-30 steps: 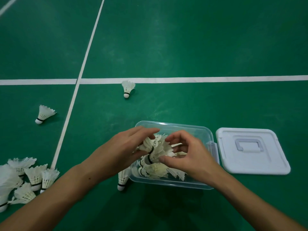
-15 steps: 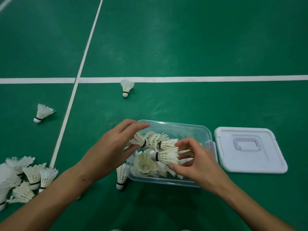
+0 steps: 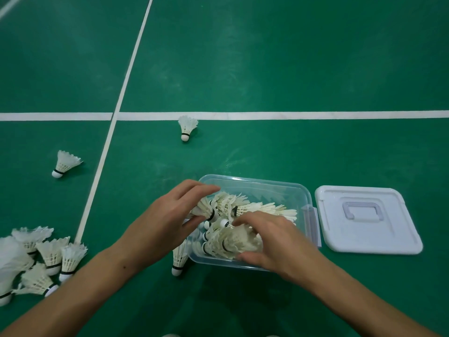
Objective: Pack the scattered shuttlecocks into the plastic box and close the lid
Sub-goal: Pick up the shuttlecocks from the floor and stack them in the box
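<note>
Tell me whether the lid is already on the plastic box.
No, the white lid lies flat on the green floor to the right of the open plastic box, which shows shuttlecocks inside.

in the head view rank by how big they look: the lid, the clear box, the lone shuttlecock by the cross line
1. clear box and lid: look alike in size, and hands cover part of the box, so no ranking.
2. lone shuttlecock: by far smallest, though farther away.

A green court floor (image 3: 267, 57) crossed by white lines (image 3: 267, 115) carries a clear plastic box (image 3: 279, 188), with its white lid (image 3: 369, 239) just right of it. One shuttlecock (image 3: 179, 260) touches the box's left wall; two lone shuttlecocks (image 3: 187, 127) (image 3: 63, 164) lie farther off, and a heap (image 3: 41, 259) sits at the left edge.
</note>
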A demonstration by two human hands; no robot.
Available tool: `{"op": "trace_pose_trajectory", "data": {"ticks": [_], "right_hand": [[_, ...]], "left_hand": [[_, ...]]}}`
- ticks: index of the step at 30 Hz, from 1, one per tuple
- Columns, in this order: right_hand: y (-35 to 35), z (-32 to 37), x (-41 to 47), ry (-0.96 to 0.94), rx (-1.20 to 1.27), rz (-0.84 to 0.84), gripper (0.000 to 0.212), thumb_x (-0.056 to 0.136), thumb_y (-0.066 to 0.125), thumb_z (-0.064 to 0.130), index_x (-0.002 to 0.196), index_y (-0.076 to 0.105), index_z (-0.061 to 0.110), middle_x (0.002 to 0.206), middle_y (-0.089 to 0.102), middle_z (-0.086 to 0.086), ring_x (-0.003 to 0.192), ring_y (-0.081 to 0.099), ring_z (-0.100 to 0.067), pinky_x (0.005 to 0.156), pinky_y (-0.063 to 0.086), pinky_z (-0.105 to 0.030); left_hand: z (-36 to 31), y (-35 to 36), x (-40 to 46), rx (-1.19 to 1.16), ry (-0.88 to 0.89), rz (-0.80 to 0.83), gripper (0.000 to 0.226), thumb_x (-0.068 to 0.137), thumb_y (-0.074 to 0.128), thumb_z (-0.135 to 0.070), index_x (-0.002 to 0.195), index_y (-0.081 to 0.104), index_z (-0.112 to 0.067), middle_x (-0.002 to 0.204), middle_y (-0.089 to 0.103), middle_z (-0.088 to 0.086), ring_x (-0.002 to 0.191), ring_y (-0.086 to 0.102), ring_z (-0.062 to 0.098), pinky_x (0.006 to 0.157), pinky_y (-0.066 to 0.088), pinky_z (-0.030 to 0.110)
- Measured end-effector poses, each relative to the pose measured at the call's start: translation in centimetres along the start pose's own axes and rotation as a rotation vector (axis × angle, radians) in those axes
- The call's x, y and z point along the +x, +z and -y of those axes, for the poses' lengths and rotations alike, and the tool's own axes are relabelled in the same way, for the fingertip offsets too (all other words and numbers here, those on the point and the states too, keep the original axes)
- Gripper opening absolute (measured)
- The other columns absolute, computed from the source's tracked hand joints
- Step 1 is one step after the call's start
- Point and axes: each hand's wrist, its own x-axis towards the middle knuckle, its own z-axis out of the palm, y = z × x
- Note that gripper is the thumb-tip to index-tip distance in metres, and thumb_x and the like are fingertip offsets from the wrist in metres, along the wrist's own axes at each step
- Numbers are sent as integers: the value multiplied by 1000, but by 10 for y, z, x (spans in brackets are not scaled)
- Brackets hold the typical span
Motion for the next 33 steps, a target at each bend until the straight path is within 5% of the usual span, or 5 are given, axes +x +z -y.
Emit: {"op": "trace_pose_trajectory", "data": {"ticks": [12, 15, 21, 28, 33], "right_hand": [[8, -11, -4, 103, 197, 90, 104, 64, 82, 75, 152, 35, 47, 152, 44, 22, 140, 37, -1, 119, 41, -38], [-13, -11, -4, 62, 243, -15, 96, 68, 80, 73, 150, 37, 47, 146, 41, 34, 135, 40, 6, 115, 44, -36], [-48, -5, 14, -8, 446, -102, 92, 72, 92, 52, 150, 43, 40, 140, 57, 26, 127, 57, 0, 97, 56, -29], [-47, -17, 23, 2, 740, -29, 63, 76, 95, 15, 122, 61, 42, 115, 73, 10, 106, 75, -14, 87, 64, -35], [-38, -33, 15, 38, 764, -54, 77, 77, 95, 24, 142, 58, 39, 134, 67, 9, 122, 67, -21, 90, 64, -39]], "left_hand": [[-11, -2, 5, -59, 7, -25, 78, 87, 82, -13, 151, 45, -36, 149, 41, -14, 92, 61, 1, 84, 60, 38], [-19, -9, 16, -47, 45, -11, 92, 86, 83, -13, 157, 32, -43, 152, 35, -12, 88, 61, 0, 83, 61, 39], [-43, -14, 44, 120, 238, 95, 124, 84, 86, -11, 164, -2, -46, 155, 29, -2, 83, 69, 15, 68, 63, 43], [-64, -9, 56, 204, 441, 127, 98, 95, 65, -20, 166, 0, -40, 155, 32, 6, 90, 59, 15, 70, 54, 26], [-57, 3, 56, 170, 395, 79, 102, 90, 80, -19, 166, 14, -34, 156, 34, 7, 113, 60, 18, 79, 58, 27]]}}
